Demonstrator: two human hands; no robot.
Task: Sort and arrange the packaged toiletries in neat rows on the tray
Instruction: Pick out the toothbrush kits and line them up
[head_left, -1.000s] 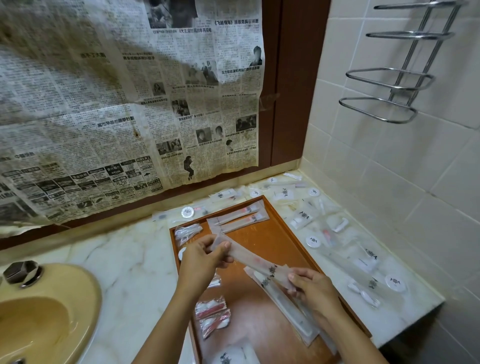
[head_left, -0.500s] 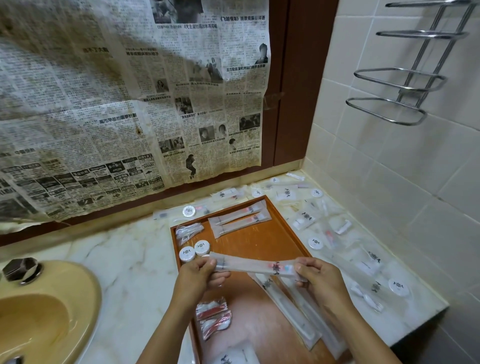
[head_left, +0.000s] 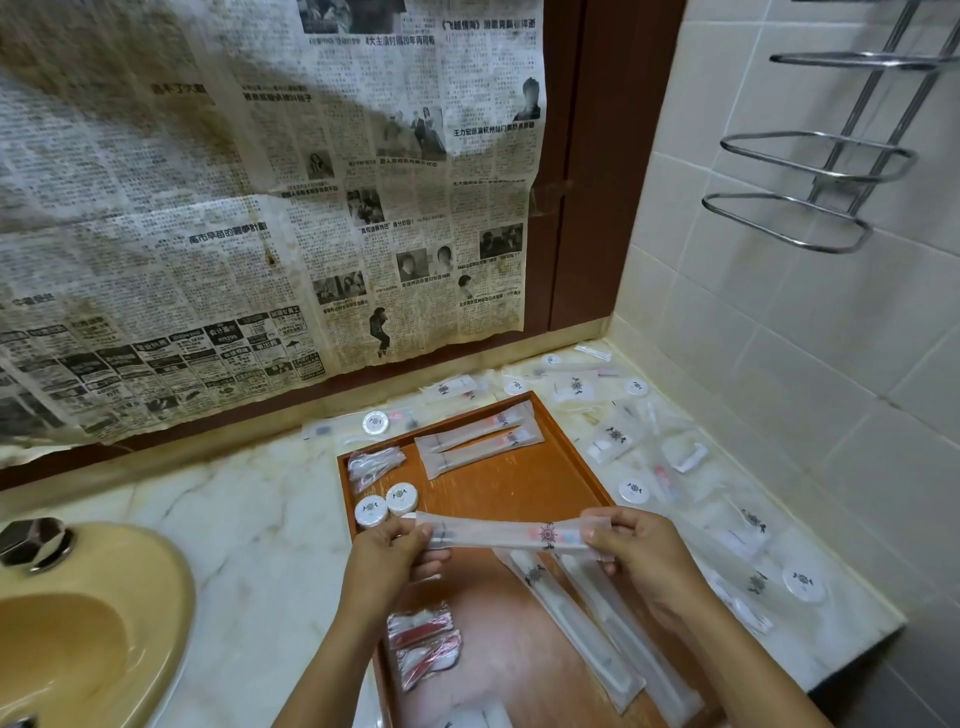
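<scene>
A long clear toothbrush packet (head_left: 511, 534) is stretched level above the wooden tray (head_left: 561, 483). My left hand (head_left: 387, 558) pinches its left end and my right hand (head_left: 636, 553) pinches its right end. On the tray lie two long packets (head_left: 478, 439) at the far end, two round white tins (head_left: 387, 506) by the left rim, a small clear packet (head_left: 374, 465), red-and-white sachets (head_left: 423, 642) near the front left, and two more long packets (head_left: 597, 639) under my right forearm.
Several loose packets and round tins (head_left: 634, 491) are scattered on the marble counter right of and behind the tray. A yellow basin (head_left: 78, 639) lies at the left. Newspaper covers the wall; a metal rack (head_left: 810, 192) hangs on the tiles.
The long packet, tilted a second ago, now lies level between both hands. My left hand drew back toward me, uncovering the two round tins.
</scene>
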